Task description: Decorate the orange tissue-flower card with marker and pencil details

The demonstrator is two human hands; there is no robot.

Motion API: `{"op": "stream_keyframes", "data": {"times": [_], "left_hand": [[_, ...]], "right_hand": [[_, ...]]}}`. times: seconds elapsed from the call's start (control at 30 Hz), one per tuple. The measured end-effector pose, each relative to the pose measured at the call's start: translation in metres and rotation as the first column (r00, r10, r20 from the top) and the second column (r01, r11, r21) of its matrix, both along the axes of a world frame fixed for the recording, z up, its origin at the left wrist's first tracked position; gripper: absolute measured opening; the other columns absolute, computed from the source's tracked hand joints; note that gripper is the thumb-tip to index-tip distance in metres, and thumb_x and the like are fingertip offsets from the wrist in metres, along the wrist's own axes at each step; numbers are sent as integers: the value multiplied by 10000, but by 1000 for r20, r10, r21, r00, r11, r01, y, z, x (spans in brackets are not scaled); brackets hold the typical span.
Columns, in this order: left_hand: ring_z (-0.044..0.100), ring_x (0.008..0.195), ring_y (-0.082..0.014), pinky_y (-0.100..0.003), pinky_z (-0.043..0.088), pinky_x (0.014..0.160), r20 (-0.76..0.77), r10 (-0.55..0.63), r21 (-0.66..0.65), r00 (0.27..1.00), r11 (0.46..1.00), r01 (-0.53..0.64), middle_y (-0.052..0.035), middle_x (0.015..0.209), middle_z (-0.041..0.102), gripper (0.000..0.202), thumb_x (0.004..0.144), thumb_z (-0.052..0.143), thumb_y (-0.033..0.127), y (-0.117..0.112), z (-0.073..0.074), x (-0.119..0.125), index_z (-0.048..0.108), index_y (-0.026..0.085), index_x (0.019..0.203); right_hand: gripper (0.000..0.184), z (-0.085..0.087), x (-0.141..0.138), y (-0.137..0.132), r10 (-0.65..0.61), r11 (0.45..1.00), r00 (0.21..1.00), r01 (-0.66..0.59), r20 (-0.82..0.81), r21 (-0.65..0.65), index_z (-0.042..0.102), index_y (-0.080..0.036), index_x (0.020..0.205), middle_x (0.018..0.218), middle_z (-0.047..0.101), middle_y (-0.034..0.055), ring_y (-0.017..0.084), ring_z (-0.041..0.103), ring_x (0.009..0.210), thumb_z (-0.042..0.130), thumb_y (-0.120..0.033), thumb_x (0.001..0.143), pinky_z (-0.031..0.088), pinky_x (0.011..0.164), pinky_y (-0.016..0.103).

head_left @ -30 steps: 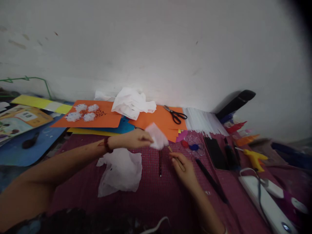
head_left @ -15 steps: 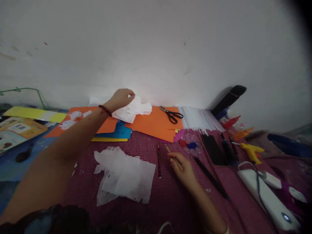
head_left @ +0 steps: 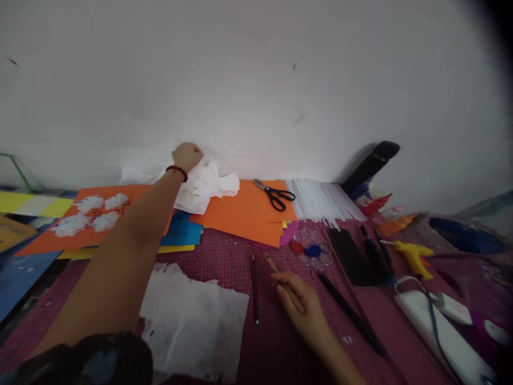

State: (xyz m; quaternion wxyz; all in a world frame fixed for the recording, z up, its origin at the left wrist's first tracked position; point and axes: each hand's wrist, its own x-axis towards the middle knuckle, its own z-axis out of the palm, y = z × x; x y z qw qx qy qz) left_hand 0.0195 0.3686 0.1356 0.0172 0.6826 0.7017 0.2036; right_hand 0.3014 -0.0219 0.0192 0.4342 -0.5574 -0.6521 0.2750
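My left hand (head_left: pixel 188 156) reaches to the wall, at the back of a crumpled heap of white tissue paper (head_left: pixel 206 184). Its fingers are curled closed, and what they hold, if anything, is hidden. In my right hand (head_left: pixel 298 299) lies a thin wooden stick (head_left: pixel 270 262), held between thumb and fingers, pointing away from me; whether it is a pencil or a brush I cannot tell. Just left of it a dark pencil (head_left: pixel 255 289) lies on the checked cloth. A torn white tissue sheet (head_left: pixel 196 321) is spread in front of me.
Black-handled scissors (head_left: pixel 276 195) lie on orange paper (head_left: pixel 236 214). White tissue flowers (head_left: pixel 90 214) sit on the left orange sheet. On the right are white strips (head_left: pixel 320 198), a paint palette (head_left: pixel 310 248), a phone (head_left: pixel 350 256), a yellow glue gun (head_left: pixel 414 254) and a power strip (head_left: pixel 436 331).
My left hand has moved back and left, from the top of the tissue heap to the wall behind it. My right hand still holds the stick. The view has shifted slightly.
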Motion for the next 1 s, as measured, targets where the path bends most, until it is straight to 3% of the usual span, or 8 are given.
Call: {"op": "stream_keyframes", "data": {"times": [0.13,0.23,0.4,0.5,0.63,0.73,0.83,1.0], "left_hand": [[627,1105,-272,-373,461,994,29,-43,124,999,991,39,-154,1211,699,448,901,389,303,-12,35,-11,662,105,1195],[615,1114,-291,-383,448,1009,27,-66,132,997,989,62,-155,1205,700,421,904,411,301,-19,43,-11,674,112,1173],[609,1161,-339,-443,456,1015,21,-67,42,998,997,66,-186,1201,698,311,900,538,241,-17,9,4,697,105,1130],[619,1155,-313,-494,491,992,26,-30,-24,999,999,31,-162,1242,664,316,929,633,313,-9,-16,11,659,126,1184],[638,1119,-260,-501,505,990,45,4,-36,999,999,-2,-99,1231,660,334,959,635,405,-5,-25,11,648,150,1174],[620,1161,-291,-480,471,1015,76,13,70,997,997,-18,-134,1199,690,278,978,537,322,-7,-4,6,685,133,1120],[617,1159,-276,-399,459,1000,107,-16,198,994,980,-6,-130,1209,700,361,952,420,239,-16,32,-1,670,121,1184],[634,1021,-191,-331,490,878,221,-209,338,953,933,126,-78,1160,722,402,924,399,228,-56,82,-10,624,124,1241]], "right_hand": [[200,1,-3,-1,26,1000,1000,-26,0,14,719,-222,1024,915,754,53,175,726,839,535,-231,946,570,744,264],[200,-2,-5,-1,44,999,999,-44,-17,-4,715,-216,1027,937,761,61,184,732,856,533,-233,944,574,765,281],[199,-5,-4,-1,16,1000,1000,-16,-12,3,718,-210,1008,921,766,64,189,736,837,534,-236,935,579,761,289],[203,-1,-3,-1,7,1000,1000,-7,-8,13,719,-214,1013,903,762,57,180,734,812,530,-232,940,575,721,266],[208,2,-3,-4,18,1000,1000,-18,-8,10,721,-229,1024,868,749,41,164,721,771,529,-223,945,566,683,245],[209,3,-3,-4,17,1000,1000,-16,-12,7,724,-230,1013,870,748,45,166,718,774,526,-228,945,567,684,248],[206,1,-3,-3,18,1000,1000,-18,-12,-9,724,-225,1009,872,754,53,176,721,777,530,-244,942,573,700,265],[220,-6,-4,0,17,1000,1000,-18,-10,-24,723,-216,1022,928,766,68,193,730,824,530,-286,944,578,748,297]]}}
